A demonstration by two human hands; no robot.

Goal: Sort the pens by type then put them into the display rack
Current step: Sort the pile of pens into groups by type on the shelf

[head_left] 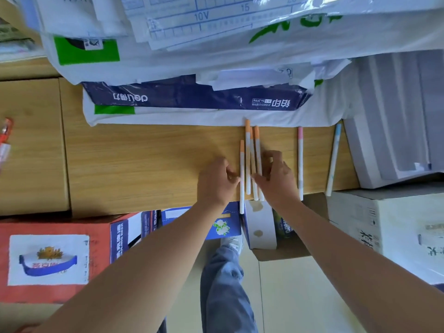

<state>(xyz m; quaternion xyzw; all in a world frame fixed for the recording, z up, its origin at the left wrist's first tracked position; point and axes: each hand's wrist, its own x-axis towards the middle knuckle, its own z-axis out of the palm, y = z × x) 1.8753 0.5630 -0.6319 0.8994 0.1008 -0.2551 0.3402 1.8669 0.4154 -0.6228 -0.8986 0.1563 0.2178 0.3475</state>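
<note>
Four orange pens (247, 152) lie bunched on the surface (144, 164), with a pink pen (300, 164) and a blue pen (333, 159) at their 3 o'clock. Your left grip (217, 181) curls against them from 9 o'clock, and I cannot tell whether it pinches. Your right grip (276, 179) is released, fingertips touching them.

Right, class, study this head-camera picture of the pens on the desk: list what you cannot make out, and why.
1. Display rack: nowhere in the head view.
2. Orange-capped pens: some barrels partly covered by the right hand; its grip is unclear.
3. Left hand: curled fingers hide whether it pinches a pen.
4. Red object: cut off by the left edge, blurred.
5. Print on the pink-capped pen and blue-capped pen: too small.
</note>
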